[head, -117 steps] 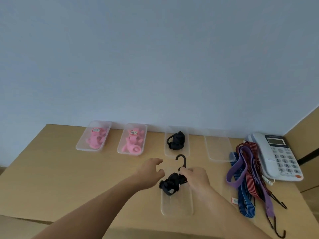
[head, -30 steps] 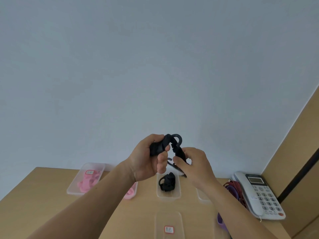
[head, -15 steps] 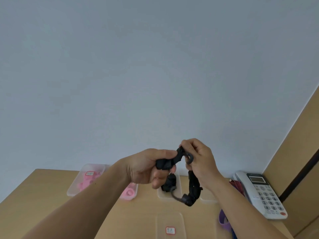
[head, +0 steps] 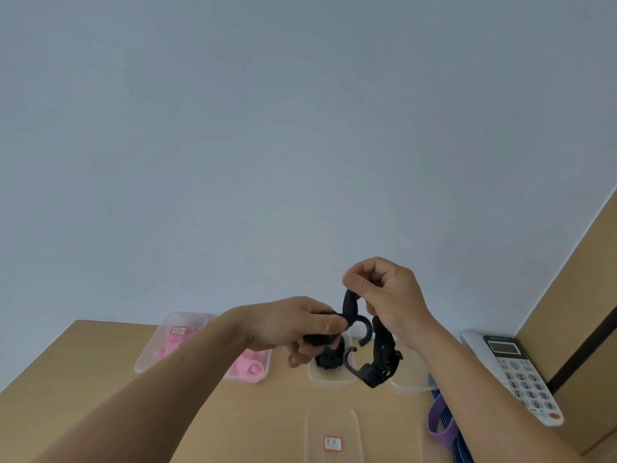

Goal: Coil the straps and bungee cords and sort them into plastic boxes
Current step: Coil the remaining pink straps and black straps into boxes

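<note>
A black bungee cord (head: 380,355) with black hooks hangs in the air above the table, held between both hands. My left hand (head: 293,329) grips one end of it at its lower left. My right hand (head: 387,295) pinches a loop of the cord higher up, and the rest dangles below that hand with a hook at the bottom. Behind it, a clear plastic box (head: 329,379) holds another coiled black cord (head: 329,357). A clear box with a red label (head: 332,436) lies on the table nearest to me.
Two clear boxes with pink coiled straps (head: 173,342) (head: 248,365) stand at the back left. Another clear box (head: 410,382) sits at the back right. Purple and blue straps (head: 440,426) lie at the right beside a white telephone (head: 514,369). A wooden panel (head: 587,315) rises on the right.
The hands lifted the black cord off the near box and up in front of the wall. Over the last second the coil came loose, and my right hand rose, drawing a loop upward.
</note>
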The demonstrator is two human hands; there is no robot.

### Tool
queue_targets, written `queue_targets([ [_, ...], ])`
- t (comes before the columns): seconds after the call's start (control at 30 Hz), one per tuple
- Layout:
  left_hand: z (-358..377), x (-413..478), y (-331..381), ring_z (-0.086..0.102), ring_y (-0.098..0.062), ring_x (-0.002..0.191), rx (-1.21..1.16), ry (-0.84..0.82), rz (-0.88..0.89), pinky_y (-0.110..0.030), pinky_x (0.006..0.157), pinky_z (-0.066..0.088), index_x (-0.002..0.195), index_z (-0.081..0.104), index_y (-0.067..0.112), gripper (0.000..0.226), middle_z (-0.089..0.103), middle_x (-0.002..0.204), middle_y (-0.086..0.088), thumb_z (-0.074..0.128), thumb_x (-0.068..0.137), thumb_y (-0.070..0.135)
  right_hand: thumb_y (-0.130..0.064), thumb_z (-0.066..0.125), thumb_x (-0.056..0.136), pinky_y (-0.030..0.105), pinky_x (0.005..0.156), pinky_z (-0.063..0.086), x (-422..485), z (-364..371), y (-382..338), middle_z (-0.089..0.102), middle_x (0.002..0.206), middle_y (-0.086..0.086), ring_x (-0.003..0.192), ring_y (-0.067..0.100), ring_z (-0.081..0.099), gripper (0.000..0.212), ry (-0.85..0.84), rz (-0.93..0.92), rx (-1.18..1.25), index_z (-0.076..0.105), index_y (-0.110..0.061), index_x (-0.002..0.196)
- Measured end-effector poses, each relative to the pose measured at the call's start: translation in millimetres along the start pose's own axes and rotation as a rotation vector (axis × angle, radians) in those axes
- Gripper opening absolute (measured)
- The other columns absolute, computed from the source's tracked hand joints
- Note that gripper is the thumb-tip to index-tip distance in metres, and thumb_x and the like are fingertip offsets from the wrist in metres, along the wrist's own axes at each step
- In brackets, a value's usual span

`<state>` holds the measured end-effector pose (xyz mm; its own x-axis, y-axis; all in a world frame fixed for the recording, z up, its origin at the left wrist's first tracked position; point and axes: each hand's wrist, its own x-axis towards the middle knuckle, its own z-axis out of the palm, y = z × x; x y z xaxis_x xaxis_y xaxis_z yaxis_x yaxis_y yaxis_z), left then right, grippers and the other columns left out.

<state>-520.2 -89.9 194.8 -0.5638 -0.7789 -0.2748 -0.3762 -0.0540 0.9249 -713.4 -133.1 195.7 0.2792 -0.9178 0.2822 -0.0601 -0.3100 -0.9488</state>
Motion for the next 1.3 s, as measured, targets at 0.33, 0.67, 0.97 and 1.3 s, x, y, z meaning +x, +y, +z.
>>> queue_targets([
  [0.33,5,10,1,0.054,-0.020,0.060,-0.096,0.343,0.294,-0.031,0.061,0.045,0.095,0.052,0.006,0.028,0.058,0.063,-0.001,0.046,0.102,0.033,-0.053,0.041,0.100,0.024,0.041,0.030,-17,27,17,0.048,0.052,0.000,0.040,0.013,0.034,0.051,0.007,0.250,0.108,0.058,-0.017,0.069],
  [0.67,2,19,-6,0.055,-0.015,0.054,-0.071,0.653,0.263,-0.032,0.057,0.046,0.095,0.057,0.010,0.027,0.067,0.070,0.002,0.047,0.100,0.035,-0.038,0.045,0.102,0.025,0.043,0.028,-20,27,10,0.052,0.062,0.001,0.044,0.013,0.031,0.043,-0.022,0.380,0.281,0.062,0.001,0.100],
  [0.97,-7,16,-28,0.053,-0.010,0.065,0.794,0.848,0.388,-0.028,0.060,0.044,0.128,0.055,0.030,0.029,0.056,0.088,0.014,0.050,0.100,0.022,-0.037,0.054,0.098,0.025,0.044,0.028,-9,7,0,0.046,0.058,-0.001,0.047,0.014,0.028,0.033,0.012,0.386,0.151,0.059,-0.006,0.088],
  [1.3,-2,24,-34,0.060,-0.016,0.082,0.867,0.931,0.630,-0.028,0.068,0.053,0.145,0.043,0.032,0.069,0.058,0.109,0.001,0.070,0.083,0.014,-0.030,0.068,0.089,0.027,0.043,0.023,-5,10,6,0.039,0.054,0.001,0.045,0.014,0.027,0.035,0.167,0.257,0.099,0.052,-0.008,0.068],
])
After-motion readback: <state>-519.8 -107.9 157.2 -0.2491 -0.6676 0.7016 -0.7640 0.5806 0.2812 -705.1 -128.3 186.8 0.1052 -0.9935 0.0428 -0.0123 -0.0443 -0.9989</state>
